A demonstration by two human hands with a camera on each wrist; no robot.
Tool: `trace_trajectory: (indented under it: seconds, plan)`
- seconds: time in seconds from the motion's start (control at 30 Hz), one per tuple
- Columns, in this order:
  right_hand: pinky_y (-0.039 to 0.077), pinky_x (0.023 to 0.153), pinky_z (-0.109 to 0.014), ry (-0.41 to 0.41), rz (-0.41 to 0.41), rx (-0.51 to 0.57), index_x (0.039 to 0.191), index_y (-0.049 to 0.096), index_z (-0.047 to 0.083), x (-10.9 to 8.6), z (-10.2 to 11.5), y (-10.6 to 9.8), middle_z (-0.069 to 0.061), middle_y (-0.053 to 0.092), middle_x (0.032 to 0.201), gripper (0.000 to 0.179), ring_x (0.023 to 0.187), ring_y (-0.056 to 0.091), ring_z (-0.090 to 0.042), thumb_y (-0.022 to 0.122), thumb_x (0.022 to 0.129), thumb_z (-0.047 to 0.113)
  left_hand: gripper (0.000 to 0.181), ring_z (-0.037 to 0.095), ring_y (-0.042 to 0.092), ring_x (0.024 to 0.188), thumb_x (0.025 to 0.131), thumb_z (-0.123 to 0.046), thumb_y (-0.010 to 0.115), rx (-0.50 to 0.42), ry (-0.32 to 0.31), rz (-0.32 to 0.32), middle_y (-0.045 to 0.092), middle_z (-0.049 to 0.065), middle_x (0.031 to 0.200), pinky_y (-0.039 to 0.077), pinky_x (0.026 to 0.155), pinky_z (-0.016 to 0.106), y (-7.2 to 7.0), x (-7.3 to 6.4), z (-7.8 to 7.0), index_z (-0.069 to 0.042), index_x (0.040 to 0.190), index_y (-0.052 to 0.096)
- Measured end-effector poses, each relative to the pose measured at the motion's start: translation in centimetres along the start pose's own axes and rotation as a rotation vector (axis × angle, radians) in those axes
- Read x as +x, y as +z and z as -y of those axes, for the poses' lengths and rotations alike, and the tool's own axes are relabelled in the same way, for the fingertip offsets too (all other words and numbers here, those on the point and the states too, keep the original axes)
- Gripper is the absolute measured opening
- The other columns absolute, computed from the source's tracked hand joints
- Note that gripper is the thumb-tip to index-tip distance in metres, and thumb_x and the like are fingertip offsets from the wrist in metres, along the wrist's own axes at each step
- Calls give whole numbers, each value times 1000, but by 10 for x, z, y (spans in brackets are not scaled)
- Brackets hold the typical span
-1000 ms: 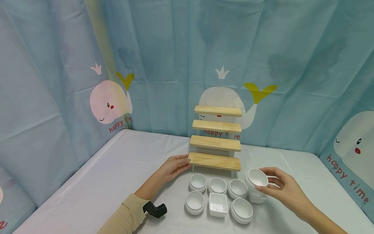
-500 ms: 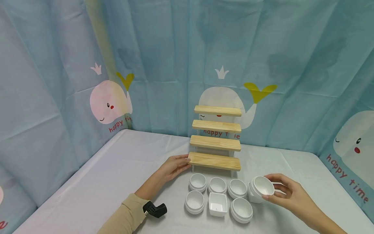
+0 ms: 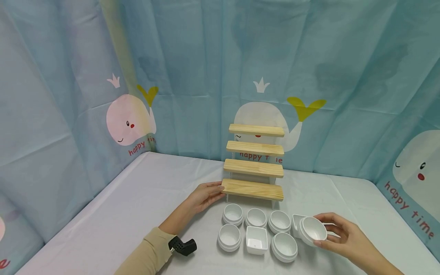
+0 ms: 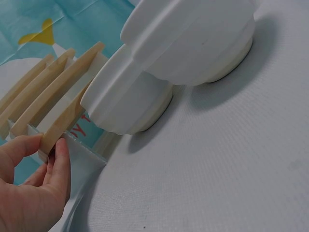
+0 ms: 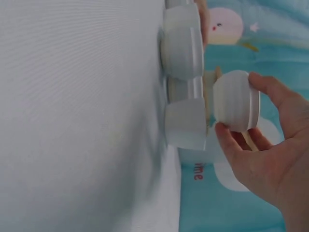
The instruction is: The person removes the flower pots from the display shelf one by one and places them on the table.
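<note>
White round bowl (image 3: 313, 230) held in right hand (image 3: 343, 238) grip; five round, two square on table; left hand (image 3: 203, 196) pinching four-step wooden rack (image 3: 253, 168).

Teal whale-print curtain (image 3: 192, 68), white-clothed table (image 3: 137, 198), soft even light

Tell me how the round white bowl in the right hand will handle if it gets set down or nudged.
The round white bowl looks rigid and glossy, so probably hard and somewhat slippery. The right hand lifts it with fingertips alone, suggesting it is light. Its ridged wall and flat base, like the bowls on the table, suggest it sits steadily rather than rolling.
</note>
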State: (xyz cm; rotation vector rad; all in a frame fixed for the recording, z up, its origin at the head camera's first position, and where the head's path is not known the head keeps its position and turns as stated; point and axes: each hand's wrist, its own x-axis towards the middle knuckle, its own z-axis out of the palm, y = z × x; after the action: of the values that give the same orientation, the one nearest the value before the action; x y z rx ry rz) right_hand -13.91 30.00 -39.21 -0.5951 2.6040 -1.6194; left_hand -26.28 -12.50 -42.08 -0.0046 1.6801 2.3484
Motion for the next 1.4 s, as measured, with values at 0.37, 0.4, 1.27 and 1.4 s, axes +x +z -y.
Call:
trace_trajectory:
  seconds: [0.37,0.4,1.27,1.4]
  plan:
    - [64,80,-21,-77,87,82,131,62,3,-8,-18,0,15,66,123,42,104,67,-7,73,92,-10,51,25,68,118,105,6,56,1,0,5,51,36,148,60,103,29,0,1,1,19,152,39]
    - [64,80,-21,-87,91,82,131,62,3,-9,-19,0,15,66,122,43,104,67,-7,73,92,-11,51,25,68,118,105,6,56,2,0,6,51,36,147,60,103,29,0,1,1,19,152,39]
    - [66,93,-37,259,236,29,139,51,-15,-7,-22,-4,-18,61,134,54,107,64,-11,76,99,12,52,20,70,111,106,5,56,6,3,18,53,34,146,61,101,28,0,1,1,19,152,38]
    - [66,93,-38,268,239,21,138,51,-14,-7,-23,-3,-20,61,134,54,111,65,-20,77,99,13,52,20,70,111,105,5,56,5,3,12,54,34,146,61,101,28,-1,2,1,19,152,39]
